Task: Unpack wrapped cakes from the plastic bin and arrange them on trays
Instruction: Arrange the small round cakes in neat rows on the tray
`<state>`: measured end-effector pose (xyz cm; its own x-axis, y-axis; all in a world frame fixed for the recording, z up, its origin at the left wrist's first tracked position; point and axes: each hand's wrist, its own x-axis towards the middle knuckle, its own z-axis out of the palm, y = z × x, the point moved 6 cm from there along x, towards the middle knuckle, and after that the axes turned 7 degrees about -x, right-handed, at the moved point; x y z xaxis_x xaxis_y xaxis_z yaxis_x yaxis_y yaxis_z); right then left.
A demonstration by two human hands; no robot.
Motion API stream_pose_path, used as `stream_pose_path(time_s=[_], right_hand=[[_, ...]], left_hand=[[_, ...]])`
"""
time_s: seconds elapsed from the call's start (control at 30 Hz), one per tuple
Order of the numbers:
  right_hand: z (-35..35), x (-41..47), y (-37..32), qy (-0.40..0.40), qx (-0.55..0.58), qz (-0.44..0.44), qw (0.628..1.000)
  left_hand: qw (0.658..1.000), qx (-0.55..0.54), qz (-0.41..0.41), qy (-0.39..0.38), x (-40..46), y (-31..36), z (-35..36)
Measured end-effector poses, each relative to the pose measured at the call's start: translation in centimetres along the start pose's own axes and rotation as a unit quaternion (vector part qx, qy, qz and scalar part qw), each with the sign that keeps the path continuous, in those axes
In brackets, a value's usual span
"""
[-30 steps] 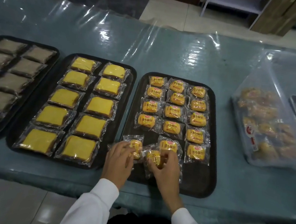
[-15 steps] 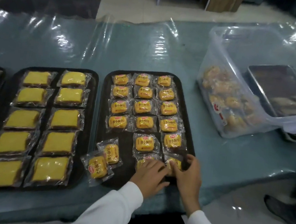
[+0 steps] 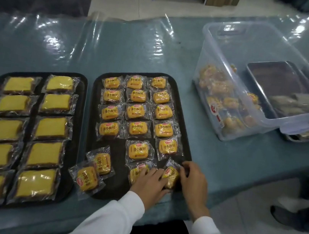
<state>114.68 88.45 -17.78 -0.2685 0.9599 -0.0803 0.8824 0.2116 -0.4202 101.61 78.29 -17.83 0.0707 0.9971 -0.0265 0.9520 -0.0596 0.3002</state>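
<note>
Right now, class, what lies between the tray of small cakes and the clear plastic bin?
In the head view, only bare plastic-covered tabletop separates the tray from the bin.

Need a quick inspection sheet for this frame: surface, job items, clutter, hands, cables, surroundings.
Surface: teal table under a wrinkled clear plastic sheet.
Job's things: right tray holds small wrapped cakes in three columns; two loose cakes lie skewed at its near-left corner, one overhanging the rim. Left tray holds large yellow cakes in two columns. Clear plastic bin still holds wrapped cakes.
Clutter: metal pan of brown wrapped items behind the bin.
Hands: left hand rests on a cake in the near row; right hand pinches the corner cake.
Cables: nothing seen.
Surroundings: tiled floor, dark shoe at right.
</note>
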Motion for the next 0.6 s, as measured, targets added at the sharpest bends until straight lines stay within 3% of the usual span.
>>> stream_pose_path(time_s=[0.17, 0.4, 0.6], right_hand=[[0.8, 1.6, 0.4, -0.073, -0.027, -0.049, 0.996], [0.7, 2.3, 3.3, -0.071, 0.034, 0.040, 0.996], [0.7, 2.2, 3.7, -0.066, 0.007, 0.013, 0.998]], left_hand=[[0.992, -0.118, -0.041, -0.032, -0.2, -0.4, 1.0], [0.978, -0.191, -0.082, -0.015, 0.1, -1.0, 1.1], [0.973, -0.196, -0.118, -0.041, 1.0, -1.0, 0.6]])
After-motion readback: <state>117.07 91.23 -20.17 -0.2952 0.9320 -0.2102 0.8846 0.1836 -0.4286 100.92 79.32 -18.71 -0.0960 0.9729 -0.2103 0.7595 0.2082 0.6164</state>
